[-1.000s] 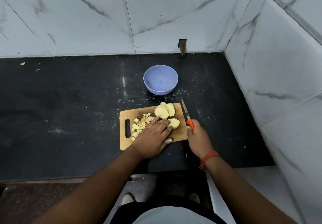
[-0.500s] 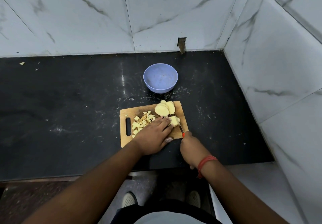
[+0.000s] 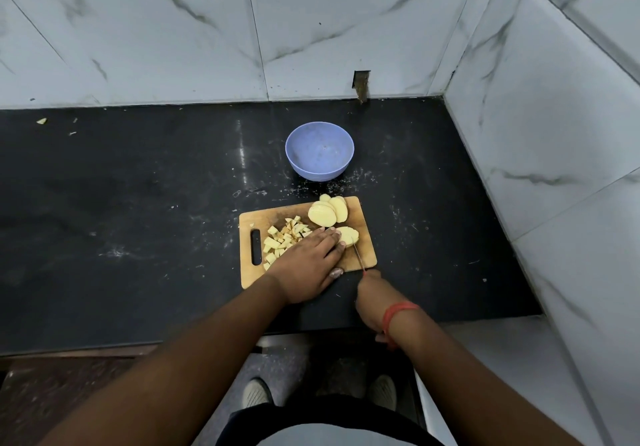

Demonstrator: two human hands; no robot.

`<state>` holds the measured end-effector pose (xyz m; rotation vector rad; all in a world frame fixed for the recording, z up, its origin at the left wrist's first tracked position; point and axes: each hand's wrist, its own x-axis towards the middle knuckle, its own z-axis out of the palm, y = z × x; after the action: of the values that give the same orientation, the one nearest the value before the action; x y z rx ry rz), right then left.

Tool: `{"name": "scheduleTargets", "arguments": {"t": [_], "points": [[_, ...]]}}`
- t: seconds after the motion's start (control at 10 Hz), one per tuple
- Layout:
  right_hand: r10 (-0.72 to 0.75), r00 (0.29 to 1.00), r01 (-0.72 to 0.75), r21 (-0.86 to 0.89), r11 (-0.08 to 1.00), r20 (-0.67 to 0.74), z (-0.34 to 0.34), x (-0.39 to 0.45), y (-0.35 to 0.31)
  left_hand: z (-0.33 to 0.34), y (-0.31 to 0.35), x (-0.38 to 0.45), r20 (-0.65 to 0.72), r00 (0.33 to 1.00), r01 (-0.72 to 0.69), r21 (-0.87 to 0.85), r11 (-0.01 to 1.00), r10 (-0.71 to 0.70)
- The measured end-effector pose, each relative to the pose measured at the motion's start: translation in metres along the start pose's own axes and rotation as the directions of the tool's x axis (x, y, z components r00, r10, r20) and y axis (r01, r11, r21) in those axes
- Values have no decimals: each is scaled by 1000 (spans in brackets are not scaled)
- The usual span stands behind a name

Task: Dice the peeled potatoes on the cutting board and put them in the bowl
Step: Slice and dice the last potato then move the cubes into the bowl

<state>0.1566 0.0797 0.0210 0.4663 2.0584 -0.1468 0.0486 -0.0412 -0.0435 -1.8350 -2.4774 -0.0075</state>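
Fingers (image 3: 331,236) of the left hand (image 3: 306,265) lie flat, pinning a potato slice (image 3: 347,236) at their one o'clock; right hand (image 3: 372,293) grips the knife (image 3: 358,256), blade crossing its right end

A black stone tabletop (image 3: 138,210), scuffed with pale specks and streaks, runs into a corner. White marble-look tiles with grey veins cover the back wall (image 3: 173,29) and the right wall (image 3: 554,116). A small rectangular hole (image 3: 361,81) sits low in the back wall. Light reflects softly off the tiles. Below the tabletop's edge, a dark speckled floor (image 3: 52,393) shows.
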Motion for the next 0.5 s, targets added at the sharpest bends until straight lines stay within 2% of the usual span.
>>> {"name": "scheduleTargets", "arguments": {"t": [0.1, 0.2, 0.3, 0.5], "points": [[64, 998, -52, 373, 927, -20, 17, -19, 10, 1, 1, 0, -8, 1000, 4, 3, 1000, -4], [66, 935, 121, 491, 863, -347, 38, -13, 27, -1, -1, -1, 0, 1000, 6, -25, 1000, -6], [44, 917, 173, 495, 852, -396, 30, -8, 26, -2, -3, -2, 24, 1000, 13, -76, 997, -11], [26, 909, 178, 445, 878, -417, 6, -5, 15, -8, -12, -1, 23, 999, -31, -135, 990, 35]]}}
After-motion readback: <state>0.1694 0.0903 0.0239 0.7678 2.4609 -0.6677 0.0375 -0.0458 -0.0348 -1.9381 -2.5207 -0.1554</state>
